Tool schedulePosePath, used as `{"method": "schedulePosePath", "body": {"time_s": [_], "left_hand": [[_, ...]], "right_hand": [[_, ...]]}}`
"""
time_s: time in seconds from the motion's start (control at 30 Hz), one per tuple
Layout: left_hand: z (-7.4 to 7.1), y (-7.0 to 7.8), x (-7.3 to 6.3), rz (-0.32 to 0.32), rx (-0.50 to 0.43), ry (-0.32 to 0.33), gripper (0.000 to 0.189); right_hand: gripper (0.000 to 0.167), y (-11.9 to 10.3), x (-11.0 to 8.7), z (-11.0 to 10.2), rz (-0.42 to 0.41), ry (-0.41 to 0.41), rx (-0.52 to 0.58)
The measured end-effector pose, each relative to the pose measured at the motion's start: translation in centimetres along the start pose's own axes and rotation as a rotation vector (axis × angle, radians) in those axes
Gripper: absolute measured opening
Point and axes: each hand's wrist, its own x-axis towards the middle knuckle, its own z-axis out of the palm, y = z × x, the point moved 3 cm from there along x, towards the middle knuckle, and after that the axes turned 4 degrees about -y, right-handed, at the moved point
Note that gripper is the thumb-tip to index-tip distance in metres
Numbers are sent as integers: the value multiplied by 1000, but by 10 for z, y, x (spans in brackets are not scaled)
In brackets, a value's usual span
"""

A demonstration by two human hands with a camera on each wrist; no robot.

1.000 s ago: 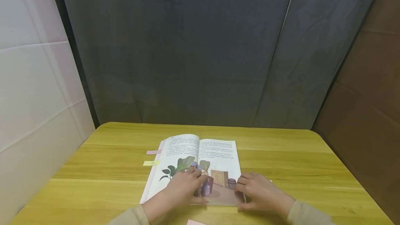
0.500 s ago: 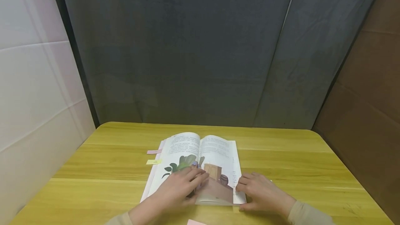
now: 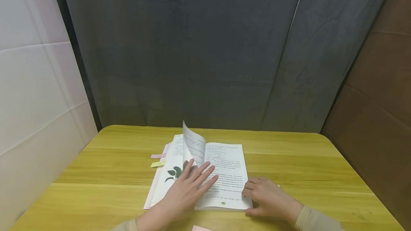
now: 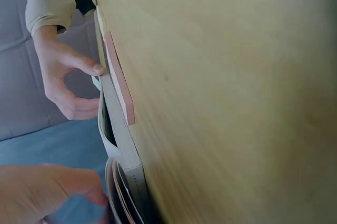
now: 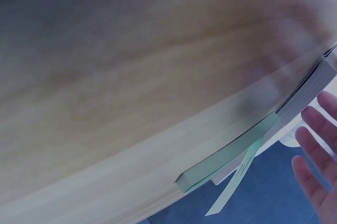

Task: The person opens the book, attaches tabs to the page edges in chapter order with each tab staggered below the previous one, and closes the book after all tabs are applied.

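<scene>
An open book (image 3: 228, 174) lies on the wooden table, its right page full of text. One leaf (image 3: 193, 145) stands curled up over the left page, where part of a leafy plant picture shows. My left hand (image 3: 189, 188) has its fingers spread across the fold, touching that leaf. With thumb and curled fingers, my right hand (image 3: 266, 196) grips the book's lower right side. From the left wrist, the right thumb (image 4: 92, 68) sits against the book's edge, and bent leaves show beside the left hand (image 4: 50, 190).
Pink (image 3: 158, 156) and yellow (image 3: 158, 164) tabs jut from the book's left side. A pink sticky-note pad (image 4: 120, 79) lies in front of the book. In the right wrist view a green pad (image 5: 226, 153) lies beside the book, with a pale green strip (image 5: 234, 184) close by.
The illustrated right leaf has lifted and swung over to the left, uncovering a text page. My left hand's fingers have spread apart. The right hand stays at the book's edge.
</scene>
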Motion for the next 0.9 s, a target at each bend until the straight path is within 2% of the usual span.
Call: {"method": "schedulePosePath", "body": {"time_s": [0.1,0.17,0.33,0.47,0.53,0.67,0.8,0.9], "left_hand": [[3,-1,0,-24,50,-24,59],[4,-1,1,-38,35,-40,58],[9,3,4,-53,-135,-82,44],[11,7,7,-71,-212,-94,20],[13,9,9,-89,-203,-109,24],[16,10,13,-128,-204,-177,50],[17,8,16,-163,-252,-226,52],[18,5,16,-178,-295,-225,52]], "right_hand": [[32,0,0,-1,-3,1,0],[32,0,0,-1,-3,1,3],[31,0,0,-1,4,-6,11],[31,0,-1,0,13,-25,24],[31,0,-1,0,17,-33,26],[31,0,-1,0,22,-37,29],[31,0,-1,0,21,-29,30],[32,0,-1,0,18,-21,27]]}}
